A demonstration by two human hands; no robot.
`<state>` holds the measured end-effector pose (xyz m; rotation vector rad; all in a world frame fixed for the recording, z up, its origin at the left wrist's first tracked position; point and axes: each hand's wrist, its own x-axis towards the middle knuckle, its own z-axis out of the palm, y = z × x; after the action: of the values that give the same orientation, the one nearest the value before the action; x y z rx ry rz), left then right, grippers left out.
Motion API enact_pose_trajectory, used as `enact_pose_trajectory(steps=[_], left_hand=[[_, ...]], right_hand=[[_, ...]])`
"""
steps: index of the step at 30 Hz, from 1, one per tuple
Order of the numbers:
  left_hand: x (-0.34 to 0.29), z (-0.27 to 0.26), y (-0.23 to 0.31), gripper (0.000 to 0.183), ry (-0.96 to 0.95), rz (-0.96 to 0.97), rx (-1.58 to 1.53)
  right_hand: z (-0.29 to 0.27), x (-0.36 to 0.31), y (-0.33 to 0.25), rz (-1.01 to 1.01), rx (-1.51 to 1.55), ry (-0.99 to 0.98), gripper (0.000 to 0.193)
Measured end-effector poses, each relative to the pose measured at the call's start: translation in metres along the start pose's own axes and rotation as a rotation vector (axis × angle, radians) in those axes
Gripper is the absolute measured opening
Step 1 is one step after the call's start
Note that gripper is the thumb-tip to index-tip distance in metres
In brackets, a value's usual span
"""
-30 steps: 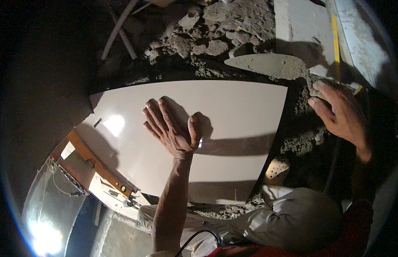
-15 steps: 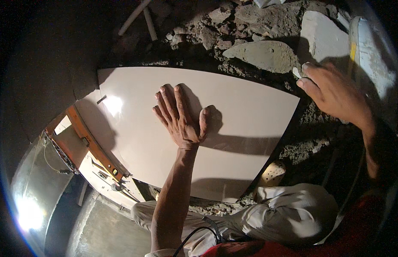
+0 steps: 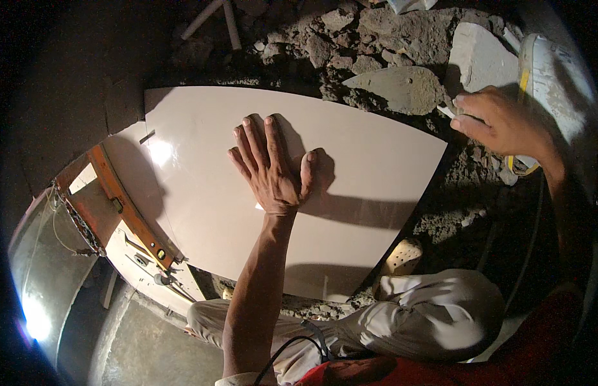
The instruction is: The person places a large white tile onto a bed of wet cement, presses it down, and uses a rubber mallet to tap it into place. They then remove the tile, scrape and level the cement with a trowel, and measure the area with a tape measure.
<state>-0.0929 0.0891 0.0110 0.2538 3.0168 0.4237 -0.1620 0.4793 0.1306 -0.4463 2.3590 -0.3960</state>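
My left hand [image 3: 273,174] lies flat on a large pale tile [image 3: 357,167], fingers spread, thumb out to the right. At the upper right my right hand [image 3: 505,125] is closed, thumb and forefinger at the heel end of a trowel [image 3: 402,89]. The trowel's blade is smeared with grey mortar and points left, over the rubble just past the tile's far edge. Most of the trowel's handle is hidden by the fingers.
An orange spirit level [image 3: 128,206] lies on the neighbouring tile at left, near a dark tool [image 3: 162,278]. Broken rubble [image 3: 376,38], a white block [image 3: 480,58] and a mortar-stained white bucket [image 3: 559,96] stand beyond. A perforated yellowish shoe [image 3: 403,256] is beside the tile's right edge.
The view has shifted slightly. My left hand stays flat on the tile. My right hand and the trowel have moved only a little, and more of the bucket's yellow-edged rim shows.
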Motion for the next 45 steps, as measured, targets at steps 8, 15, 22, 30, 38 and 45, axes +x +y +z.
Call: enact_pose_trajectory(steps=[8, 15, 22, 30, 38, 45], left_hand=[[-0.001, -0.001, -0.001, 0.092, -0.012, 0.016, 0.033], [0.0, -0.002, 0.0, 0.09, -0.019, 0.023, 0.003], [0.001, -0.002, 0.0, 0.09, 0.007, 0.05, 0.015], [0.001, -0.005, 0.002, 0.088, 0.002, 0.038, 0.012], [0.001, -0.001, -0.001, 0.088, 0.017, 0.045, 0.019], [0.001, 0.001, -0.002, 0.088, 0.017, 0.052, 0.044]], right_hand=[[-0.016, -0.016, 0.028, 0.407, 0.554, -0.318, 0.046], [-0.016, -0.082, 0.03, 0.494, 0.747, -0.143, 0.028], [0.027, -0.136, 0.006, 0.455, 0.498, 0.107, 0.034], [0.096, -0.13, -0.033, 0.42, 0.166, 0.158, 0.037], [0.13, -0.163, -0.027, 0.394, 0.104, 0.389, 0.037], [0.127, -0.182, -0.035, 0.43, 0.109, 0.328, 0.038]])
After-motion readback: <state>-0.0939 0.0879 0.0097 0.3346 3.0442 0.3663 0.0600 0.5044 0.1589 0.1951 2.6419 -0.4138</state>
